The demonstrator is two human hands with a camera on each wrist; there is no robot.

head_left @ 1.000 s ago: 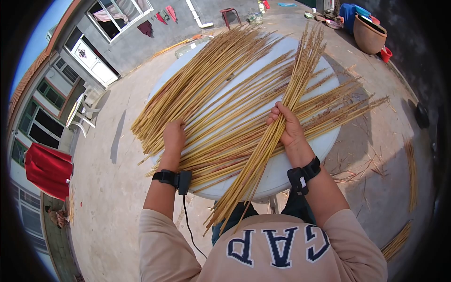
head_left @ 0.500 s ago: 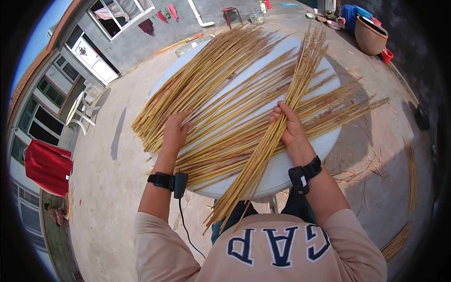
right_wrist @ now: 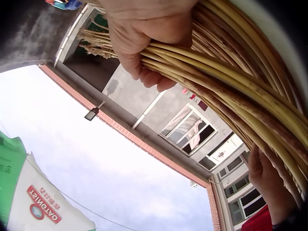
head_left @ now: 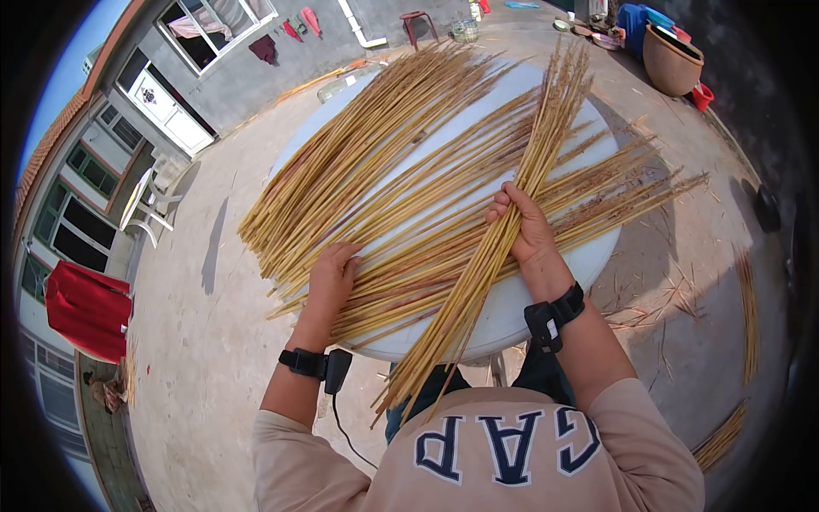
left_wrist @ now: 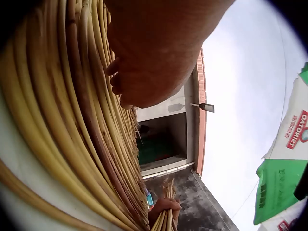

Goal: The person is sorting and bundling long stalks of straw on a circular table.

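Outdoors, the right hand (head_left: pixel 527 232) has its fingers and thumb curled tight round a bundle (head_left: pixel 465 294) of long yellow stalks. The bundle runs slantwise through the fist: its brushy tips reach far ahead of the hand, and its cut ends stick out behind it, past the near rim of the table (head_left: pixel 499 317) and over the person's lap.

The left hand (head_left: pixel 331 277) lies palm down on the loose stalks (head_left: pixel 409 171), well to the left of the right hand. Its fingers bend over a few of them — whether they pinch any or only rest there cannot be told. These stalks fan out flat across the round white table, in front of both hands and between them. A thicker heap lies ahead of the left hand, and more stalks pass under the bundle just ahead of the right.

Far beyond the right hand stands a brown pot (head_left: pixel 671 61) on the ground. Off to the left of the left hand hangs a red cloth (head_left: pixel 85 311).
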